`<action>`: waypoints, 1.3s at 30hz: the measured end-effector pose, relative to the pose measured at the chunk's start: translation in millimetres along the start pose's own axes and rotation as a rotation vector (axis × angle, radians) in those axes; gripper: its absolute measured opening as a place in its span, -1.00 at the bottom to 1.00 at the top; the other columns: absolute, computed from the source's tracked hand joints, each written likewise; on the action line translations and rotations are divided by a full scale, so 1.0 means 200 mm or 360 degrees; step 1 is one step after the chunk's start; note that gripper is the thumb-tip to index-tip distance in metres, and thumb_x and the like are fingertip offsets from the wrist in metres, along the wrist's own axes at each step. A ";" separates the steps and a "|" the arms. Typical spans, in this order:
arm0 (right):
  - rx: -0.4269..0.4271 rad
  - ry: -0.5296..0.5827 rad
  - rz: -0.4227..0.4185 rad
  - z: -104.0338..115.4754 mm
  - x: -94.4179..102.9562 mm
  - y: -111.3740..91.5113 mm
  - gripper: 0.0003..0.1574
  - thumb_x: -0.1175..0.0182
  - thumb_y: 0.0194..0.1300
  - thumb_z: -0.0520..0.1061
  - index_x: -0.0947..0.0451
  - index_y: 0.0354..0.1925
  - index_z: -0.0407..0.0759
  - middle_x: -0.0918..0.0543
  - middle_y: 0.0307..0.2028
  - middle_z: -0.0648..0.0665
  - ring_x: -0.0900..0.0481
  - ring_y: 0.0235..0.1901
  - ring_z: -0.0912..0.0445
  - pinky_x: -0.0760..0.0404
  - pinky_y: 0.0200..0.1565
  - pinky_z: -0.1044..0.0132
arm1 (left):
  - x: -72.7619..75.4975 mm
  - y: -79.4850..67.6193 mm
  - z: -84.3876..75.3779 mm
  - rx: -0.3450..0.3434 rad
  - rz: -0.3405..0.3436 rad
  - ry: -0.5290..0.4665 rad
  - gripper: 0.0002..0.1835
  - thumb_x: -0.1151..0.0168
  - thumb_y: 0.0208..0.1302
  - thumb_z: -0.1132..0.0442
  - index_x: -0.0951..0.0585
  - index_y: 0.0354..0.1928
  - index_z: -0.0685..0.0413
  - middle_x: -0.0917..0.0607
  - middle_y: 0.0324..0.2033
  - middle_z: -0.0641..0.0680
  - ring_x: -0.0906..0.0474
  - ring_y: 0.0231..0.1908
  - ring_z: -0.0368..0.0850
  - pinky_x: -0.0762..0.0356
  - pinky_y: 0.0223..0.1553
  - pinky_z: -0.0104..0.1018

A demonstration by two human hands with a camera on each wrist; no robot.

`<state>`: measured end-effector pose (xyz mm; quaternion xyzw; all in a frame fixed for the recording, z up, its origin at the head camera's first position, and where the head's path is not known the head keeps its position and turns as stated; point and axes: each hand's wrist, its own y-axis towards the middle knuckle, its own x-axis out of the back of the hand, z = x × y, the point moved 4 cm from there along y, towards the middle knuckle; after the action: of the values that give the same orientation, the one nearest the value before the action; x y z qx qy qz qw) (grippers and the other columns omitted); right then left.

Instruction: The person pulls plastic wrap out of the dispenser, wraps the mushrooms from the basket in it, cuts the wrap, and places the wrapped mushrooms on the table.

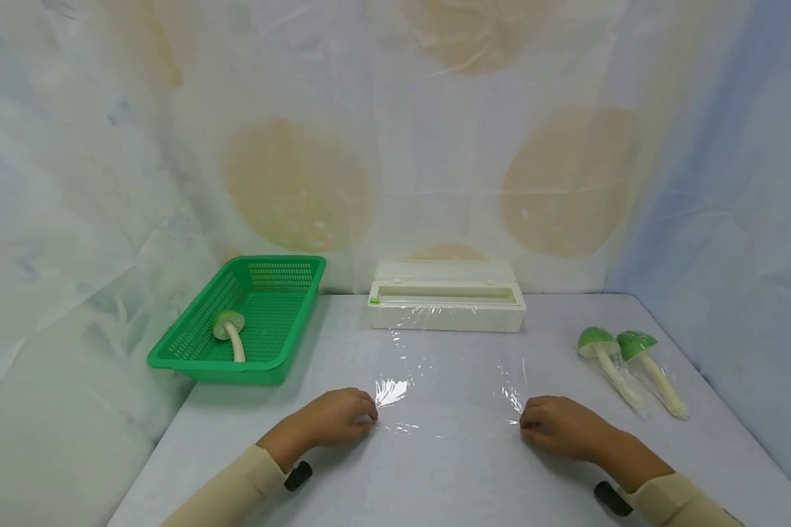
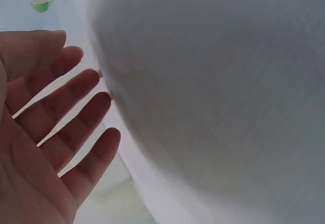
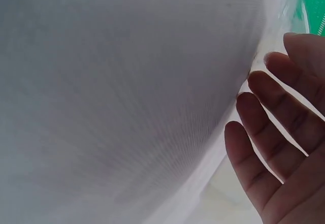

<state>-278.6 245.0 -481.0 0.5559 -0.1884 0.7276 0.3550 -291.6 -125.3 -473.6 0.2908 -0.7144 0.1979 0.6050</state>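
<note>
A sheet of clear cling film (image 1: 450, 366) stretches over the white table from a white dispenser box (image 1: 447, 318) to both hands. My left hand (image 1: 340, 419) pinches its near left corner between thumb and forefinger. At the near right corner my right hand (image 1: 560, 426) pinches it the same way. Glossy creases run from the fingers toward the box. In the wrist views, the other fingers of the left hand (image 2: 61, 117) and right hand (image 3: 279, 127) are spread and loosely bent. One green-capped mushroom (image 1: 229, 326) with a pale stem lies in a green basket (image 1: 237, 374).
On the table's right side lie two more green-capped mushrooms, a left one (image 1: 598, 339) and a right one (image 1: 659, 384), in clear film. The dispenser's lid (image 1: 444, 271) stands raised at the back. Patterned sheeting (image 1: 435, 146) walls in the table at the back and sides.
</note>
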 end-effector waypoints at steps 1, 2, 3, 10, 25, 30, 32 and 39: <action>-0.0009 0.0001 0.0002 0.00 0.00 0.00 -0.89 -0.32 0.26 -0.02 -0.68 -0.32 -0.01 -0.52 -0.35 0.34 -0.49 -0.34 0.39 -0.58 -0.27 0.28 | 0.00 0.00 0.00 0.0015 0.0000 0.0000 -0.89 -0.26 0.25 0.26 -0.72 -0.23 -0.01 -0.68 -0.21 -0.14 -0.58 -0.08 -0.21 -0.50 -0.01 -0.30; -0.0019 0.0001 0.0006 -0.01 0.01 0.00 -0.90 -0.32 0.26 -0.03 -0.68 -0.31 -0.01 -0.53 -0.35 0.34 -0.48 -0.35 0.39 -0.58 -0.28 0.29 | 0.01 0.00 0.00 0.0035 0.0001 -0.0006 -0.88 -0.26 0.25 0.26 -0.73 -0.22 0.00 -0.68 -0.22 -0.14 -0.58 -0.10 -0.22 -0.51 -0.02 -0.30; -0.0030 0.0003 0.0008 -0.01 0.01 0.00 -0.92 -0.32 0.25 -0.04 -0.68 -0.31 -0.01 -0.53 -0.35 0.34 -0.48 -0.36 0.39 -0.57 -0.29 0.29 | 0.01 0.00 0.00 0.0049 0.0003 -0.0017 -0.88 -0.27 0.24 0.26 -0.73 -0.22 0.01 -0.69 -0.23 -0.14 -0.59 -0.11 -0.23 -0.51 -0.03 -0.30; -0.0117 -0.0015 -0.0029 -0.03 0.08 0.02 -0.97 -0.34 0.22 -0.11 -0.68 -0.31 0.01 -0.56 -0.36 0.31 -0.50 -0.35 0.36 -0.57 -0.31 0.30 | 0.06 0.02 0.05 0.0149 -0.0028 -0.0071 -0.88 -0.28 0.26 0.27 -0.73 -0.19 0.02 -0.69 -0.23 -0.15 -0.60 -0.14 -0.24 -0.54 -0.09 -0.29; -0.0440 0.0449 -0.0334 -0.30 0.21 0.22 -0.67 -0.19 0.40 -0.01 -0.64 -0.09 -0.25 -0.66 -0.22 -0.01 -0.59 -0.19 0.04 -0.59 -0.17 0.11 | 0.49 -0.09 0.26 0.0343 -0.0263 -0.0088 -0.87 -0.25 0.33 0.28 -0.69 -0.15 0.10 -0.69 -0.30 -0.09 -0.57 -0.28 -0.20 -0.57 -0.22 -0.23; -0.0577 0.0576 -0.0483 -0.43 0.25 0.24 -0.61 -0.16 0.43 -0.05 -0.58 0.02 -0.33 -0.67 -0.16 -0.22 -0.60 -0.15 -0.11 -0.59 -0.21 0.09 | 0.62 -0.15 0.38 0.0501 -0.0181 -0.0123 -0.81 -0.20 0.39 0.19 -0.68 -0.06 0.06 -0.68 -0.23 -0.06 -0.58 -0.22 -0.16 -0.57 -0.19 -0.16; -0.0613 0.0620 -0.0514 -0.47 0.26 0.26 -0.61 -0.14 0.44 -0.08 -0.56 0.05 -0.35 -0.65 -0.13 -0.29 -0.60 -0.15 -0.15 -0.60 -0.21 0.08 | 0.65 -0.18 0.44 0.0570 -0.0109 -0.0146 -0.79 -0.18 0.41 0.17 -0.67 -0.03 0.04 -0.68 -0.17 -0.06 -0.58 -0.16 -0.13 -0.57 -0.15 -0.13; -0.0729 0.0666 -0.0610 -0.56 0.27 0.33 -0.60 -0.11 0.45 -0.12 -0.51 0.12 -0.35 -0.60 -0.03 -0.32 -0.59 -0.10 -0.21 -0.60 -0.16 0.04 | 0.72 -0.26 0.62 0.0689 -0.0041 -0.0159 -0.75 -0.15 0.42 0.16 -0.65 0.01 0.10 -0.67 -0.09 0.04 -0.57 -0.06 0.02 -0.54 -0.09 -0.01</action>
<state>-409.0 292.5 -456.1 0.3262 -0.1623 0.6848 0.6311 -363.9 -268.5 -358.6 0.4323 -0.6806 0.3242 0.4947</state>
